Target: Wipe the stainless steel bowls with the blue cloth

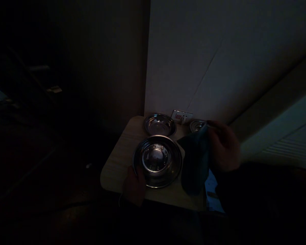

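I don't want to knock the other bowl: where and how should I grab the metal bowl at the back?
I'd pinch the left rim of the back bowl, thumb inside and fingers outside, coming from above left. That side looks free, while the wall is behind it and the large bowl crowds its front. It sits upright with a flared rim.

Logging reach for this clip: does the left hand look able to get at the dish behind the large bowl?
Probably not directly: the left hand grips the near rim of the large bowl, which stands between it and the dish.
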The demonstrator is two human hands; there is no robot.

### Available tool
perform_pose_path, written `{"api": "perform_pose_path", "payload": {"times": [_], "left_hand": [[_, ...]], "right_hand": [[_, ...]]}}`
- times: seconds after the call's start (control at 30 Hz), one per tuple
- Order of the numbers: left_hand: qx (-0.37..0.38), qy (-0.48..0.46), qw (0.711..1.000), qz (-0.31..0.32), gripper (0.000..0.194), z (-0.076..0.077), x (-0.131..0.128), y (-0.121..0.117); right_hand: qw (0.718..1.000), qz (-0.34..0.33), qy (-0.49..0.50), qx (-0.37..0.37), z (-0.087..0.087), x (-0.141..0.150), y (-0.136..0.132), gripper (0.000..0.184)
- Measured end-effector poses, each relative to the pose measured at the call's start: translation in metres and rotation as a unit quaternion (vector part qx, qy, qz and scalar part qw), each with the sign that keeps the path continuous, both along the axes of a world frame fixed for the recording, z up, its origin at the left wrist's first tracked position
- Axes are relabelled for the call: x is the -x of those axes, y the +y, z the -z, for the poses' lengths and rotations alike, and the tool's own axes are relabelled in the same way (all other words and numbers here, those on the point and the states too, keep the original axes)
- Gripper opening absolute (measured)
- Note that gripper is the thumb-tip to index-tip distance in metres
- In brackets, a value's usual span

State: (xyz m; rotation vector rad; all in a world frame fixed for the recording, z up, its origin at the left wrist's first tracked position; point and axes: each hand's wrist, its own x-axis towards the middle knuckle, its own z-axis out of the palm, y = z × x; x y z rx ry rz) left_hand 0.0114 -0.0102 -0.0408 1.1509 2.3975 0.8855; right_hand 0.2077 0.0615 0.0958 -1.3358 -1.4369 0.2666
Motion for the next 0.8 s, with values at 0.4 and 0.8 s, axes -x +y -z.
{"api": "perform_pose_path", "payload": {"times": [0.4,0.8], "left_hand": [[-0.013,0.015,1.0,0.01,0.022,0.001,-0.002,-0.002],[-0.016,-0.083,0.996,0.036,0.027,-0.007,0.003,-0.002]], "right_hand": [[0.959,-0.127,-0.252,0.01,0.09,0.017,-0.015,0.03],[0.8,-0.204,-0.55,0.123,0.075,0.031,-0.047,0.021]]}}
